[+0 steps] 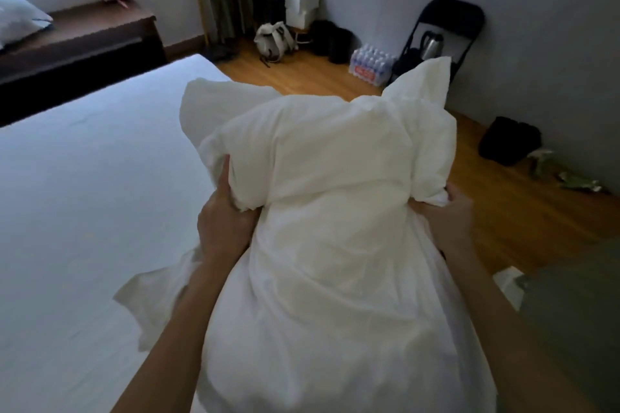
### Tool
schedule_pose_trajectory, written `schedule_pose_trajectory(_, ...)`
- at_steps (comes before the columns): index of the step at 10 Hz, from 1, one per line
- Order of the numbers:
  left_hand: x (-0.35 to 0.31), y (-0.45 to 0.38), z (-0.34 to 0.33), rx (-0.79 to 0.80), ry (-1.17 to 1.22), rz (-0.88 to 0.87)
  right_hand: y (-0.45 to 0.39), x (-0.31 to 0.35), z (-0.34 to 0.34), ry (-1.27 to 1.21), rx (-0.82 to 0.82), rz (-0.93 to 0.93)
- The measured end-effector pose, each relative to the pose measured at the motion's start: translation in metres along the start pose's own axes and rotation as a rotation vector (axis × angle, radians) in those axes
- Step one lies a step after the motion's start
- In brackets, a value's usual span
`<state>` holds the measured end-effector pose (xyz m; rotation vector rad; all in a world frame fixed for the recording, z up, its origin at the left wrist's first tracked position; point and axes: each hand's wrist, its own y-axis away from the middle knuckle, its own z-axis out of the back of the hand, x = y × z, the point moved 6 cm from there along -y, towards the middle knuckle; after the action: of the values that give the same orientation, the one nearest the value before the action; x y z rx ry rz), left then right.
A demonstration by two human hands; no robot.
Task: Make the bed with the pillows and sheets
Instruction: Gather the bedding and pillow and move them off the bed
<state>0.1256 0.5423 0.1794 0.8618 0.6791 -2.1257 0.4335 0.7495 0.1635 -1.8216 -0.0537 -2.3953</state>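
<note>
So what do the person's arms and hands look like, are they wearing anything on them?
Both forearms are bare up to the frame's edge: no sleeves, gloves, watch or bracelets show. No rings are visible on the left hand or the right hand, though fabric hides most of the fingers. Grey-green clothing shows at lower right.

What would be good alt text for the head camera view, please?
Both hands, left hand and right hand, grip a large white pillow in its loose case beside a bed with a smooth white sheet. Behind it, a black folding chair holds a kettle.

Grey walls (553, 10), wooden floor (503, 211), black folding chair (449, 27), dark headboard shelf (84, 37), dim light.
</note>
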Motion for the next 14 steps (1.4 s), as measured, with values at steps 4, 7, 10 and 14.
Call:
schedule_pose_trajectory(4,-0.161,-0.044,-0.274,0.202,0.064,0.031,-0.203,-0.081,0.188,0.138,-0.063,-0.172)
schedule_pose_trajectory(7,-0.253,-0.141,-0.452,0.286,0.067,0.067,-0.393,-0.118,0.246,0.123,-0.122,-0.168)
schedule_pose_trajectory(10,-0.345,-0.295,-0.640,0.313,0.262,0.085,-0.629,-0.112,0.266,0.220,-0.248,-0.066)
schedule_pose_trajectory(14,-0.409,-0.465,-0.783,0.191,0.170,0.210,-0.913,-0.147,0.228,0.160,-0.106,-0.086)
